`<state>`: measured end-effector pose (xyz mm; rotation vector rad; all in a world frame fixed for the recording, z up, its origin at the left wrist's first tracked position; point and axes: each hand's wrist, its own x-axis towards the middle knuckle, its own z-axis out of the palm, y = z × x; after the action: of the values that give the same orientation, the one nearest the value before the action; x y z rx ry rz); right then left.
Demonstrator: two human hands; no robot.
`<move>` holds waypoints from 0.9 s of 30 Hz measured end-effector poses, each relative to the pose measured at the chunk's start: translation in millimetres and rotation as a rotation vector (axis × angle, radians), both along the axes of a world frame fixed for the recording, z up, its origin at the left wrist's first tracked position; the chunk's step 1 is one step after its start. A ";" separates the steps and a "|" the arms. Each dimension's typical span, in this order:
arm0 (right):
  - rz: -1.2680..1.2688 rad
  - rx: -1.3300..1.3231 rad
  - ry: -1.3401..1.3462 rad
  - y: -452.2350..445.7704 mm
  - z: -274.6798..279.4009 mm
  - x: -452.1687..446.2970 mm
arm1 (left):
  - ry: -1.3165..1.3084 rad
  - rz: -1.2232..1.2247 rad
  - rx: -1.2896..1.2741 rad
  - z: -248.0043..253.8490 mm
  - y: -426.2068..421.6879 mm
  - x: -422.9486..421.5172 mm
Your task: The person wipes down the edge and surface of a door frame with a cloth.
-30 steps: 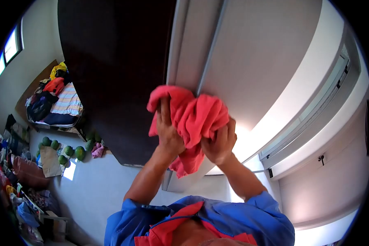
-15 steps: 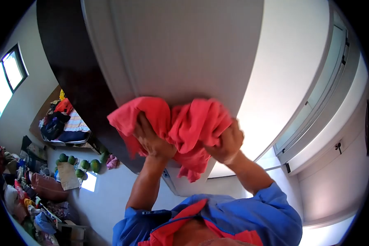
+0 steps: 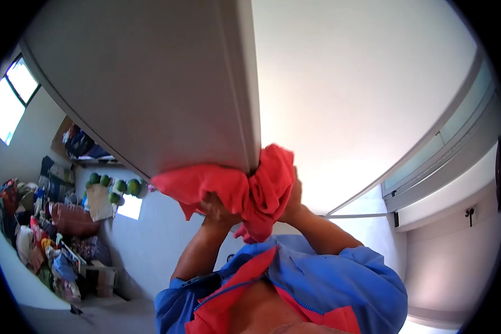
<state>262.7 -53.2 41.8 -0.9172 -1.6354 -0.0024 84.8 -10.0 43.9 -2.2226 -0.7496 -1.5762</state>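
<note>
Red cloth (image 3: 217,186) = 1 pc, bunched in both hands at the near end of the grey panel (image 3: 145,83), right by the corner where it meets the white panel (image 3: 350,100). Looks pressed to the grey one; actual contact line is hidden by folds. Key relation: cloth lies just beyond the fingers, on the panel side, btwn them & the corner. Long axis runs approx crosswise, L to R, w/ a short tail hanging twd the person's chest btwn the wrists. Wider flap spreads L along the grey panel's near edge; thicker wad sits R, across the corner line.

L hand (image 3: 220,211) is under the flap, fingers curled into the cloth, tips partly covered. R hand (image 3: 295,200) grips the wad from its outer side, mostly hidden behind it. R hand is nearer the corner; L is farther off, on the grey side.

Counts: 2 hands, 1 cloth, 2 panel faces. Off L, well apart: green melons (image 3: 133,187) on the floor (image 3: 145,250), at least 5 (some overlap, exact no. unclear); 1 brown sheet (image 3: 99,201) beside them; 1 heap of clothes & bags (image 3: 67,220), pcs too jumbled to count; 1 window (image 3: 22,80), 2 panes.
</note>
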 end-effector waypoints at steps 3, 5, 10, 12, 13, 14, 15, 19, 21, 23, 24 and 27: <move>-0.062 -0.143 -0.131 -1.0 -73.0 1.4 | 0.193 -0.059 -0.079 -85.1 -1.9 -7.0; 0.044 -0.323 0.054 -11.5 -77.6 -1.3 | 0.213 0.043 -0.004 -103.2 -5.3 -7.2; 0.131 -0.237 0.138 0.0 -15.9 1.6 | 0.252 0.234 0.149 -52.4 5.7 -7.8; 0.077 0.089 0.006 13.8 40.6 7.0 | 0.207 0.276 0.238 -7.8 14.2 -7.6; 0.079 0.088 0.011 18.6 59.2 7.4 | 0.179 0.290 0.274 10.9 18.2 -6.7; 0.116 0.165 0.044 22.6 73.0 7.1 | 0.148 0.302 0.306 27.6 22.3 -5.5; 0.152 0.243 0.077 24.7 78.9 4.3 | 0.125 0.314 0.321 36.8 23.0 -6.5; 0.062 0.202 0.000 20.5 65.6 2.3 | 0.067 0.349 0.332 19.2 29.5 -8.7; 0.042 0.218 -0.005 21.8 37.7 3.0 | 0.032 0.359 0.358 -14.2 35.6 -10.5; 0.018 0.227 -0.006 17.9 15.6 -6.2 | 0.021 0.370 0.395 -32.6 37.0 -13.1; -0.025 0.196 0.060 13.1 7.7 -13.8 | 0.027 0.360 0.390 -27.5 34.2 -16.5; -0.119 0.211 0.077 4.0 10.5 -25.3 | 0.099 0.096 0.234 -1.3 20.0 -27.2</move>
<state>237.4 -49.2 52.4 -0.8406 -1.4762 -0.2153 57.6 10.0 42.6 -2.0479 -0.6012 -1.4189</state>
